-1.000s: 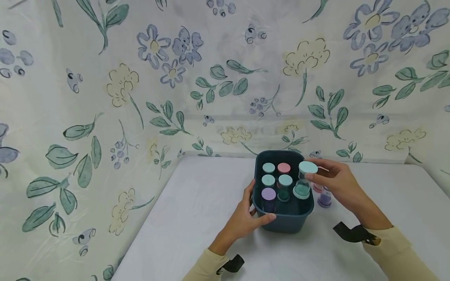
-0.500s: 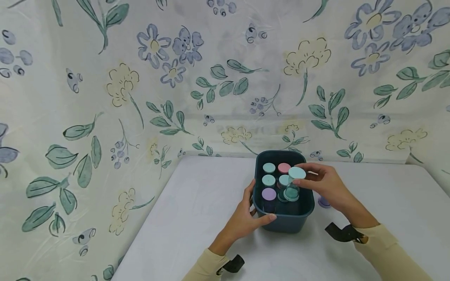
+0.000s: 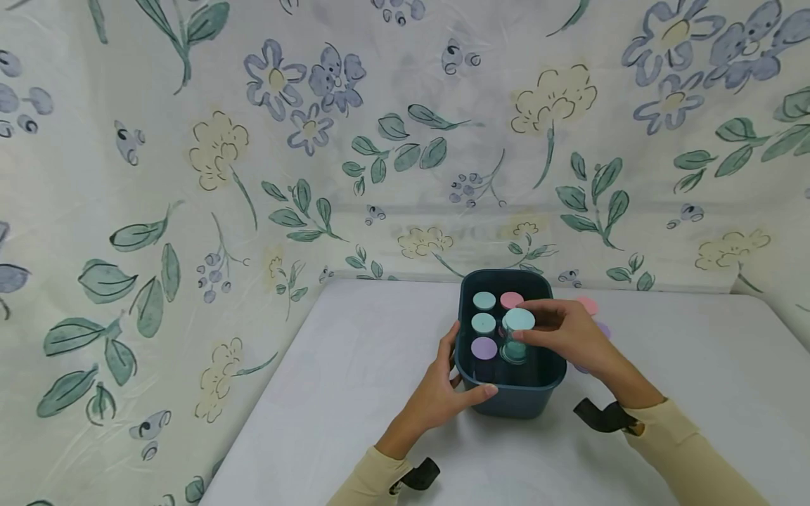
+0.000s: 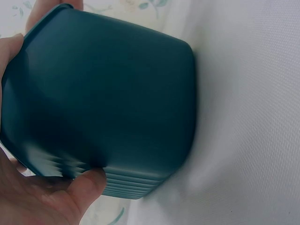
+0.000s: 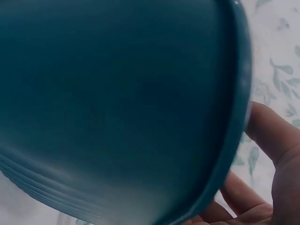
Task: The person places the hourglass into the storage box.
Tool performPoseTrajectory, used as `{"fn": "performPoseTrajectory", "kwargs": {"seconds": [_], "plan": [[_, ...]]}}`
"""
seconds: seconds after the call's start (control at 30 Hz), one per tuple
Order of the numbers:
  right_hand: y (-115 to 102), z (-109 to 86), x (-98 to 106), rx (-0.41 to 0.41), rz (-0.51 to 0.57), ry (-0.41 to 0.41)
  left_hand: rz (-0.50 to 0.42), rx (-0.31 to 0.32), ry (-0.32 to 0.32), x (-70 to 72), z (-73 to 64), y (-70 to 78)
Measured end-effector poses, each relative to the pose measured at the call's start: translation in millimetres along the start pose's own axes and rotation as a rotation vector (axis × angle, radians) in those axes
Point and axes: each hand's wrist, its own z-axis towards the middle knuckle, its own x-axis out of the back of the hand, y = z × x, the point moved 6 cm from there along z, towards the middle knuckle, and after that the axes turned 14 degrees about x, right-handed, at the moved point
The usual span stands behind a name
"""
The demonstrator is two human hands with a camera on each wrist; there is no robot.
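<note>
A dark teal plastic bin [image 3: 511,403] stands on the white table. My left hand [image 3: 436,392] grips its left front corner, the thumb over the front rim; in the left wrist view the fingers [image 4: 87,186] press along the bin's ribbed side. My right hand [image 3: 576,341] pinches a small clear jar with a mint lid [image 3: 520,319] and holds it low inside the bin's opening. Jars with mint [image 3: 484,301], pink [image 3: 511,299] and purple lids [image 3: 484,348] stand in the bin. In the right wrist view the bin's wall [image 5: 117,93] hides the held jar.
To the right of the bin, partly behind my right hand, are a pink lid [image 3: 588,305] and a purple lid [image 3: 603,329]. A floral cloth [image 3: 380,232] hangs behind the white table [image 3: 354,351].
My right hand has carried the mint-lidded jar leftward and down from the bin's right rim to its middle. The left hand keeps its grip. More of the lids on the right now show.
</note>
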Motion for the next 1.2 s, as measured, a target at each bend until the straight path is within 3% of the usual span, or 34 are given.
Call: {"fn": "performPoseTrajectory", "kwargs": {"seconds": [0.33,0.7,1.2], "plan": [[-1.4,6.9,-7.3,0.092,-0.086,-0.067,0.006,0.008,0.007,1.3,-0.8,1.0],[-6.6,11.8,-13.7,0.044,-0.257,-0.143,-0.001,-0.004,0.004,0.5,-0.8,2.3],[-3.8,15.6,-24.2,0.013,-0.346,-0.231,0.006,0.002,0.011,0.6,-0.3,0.4]]}}
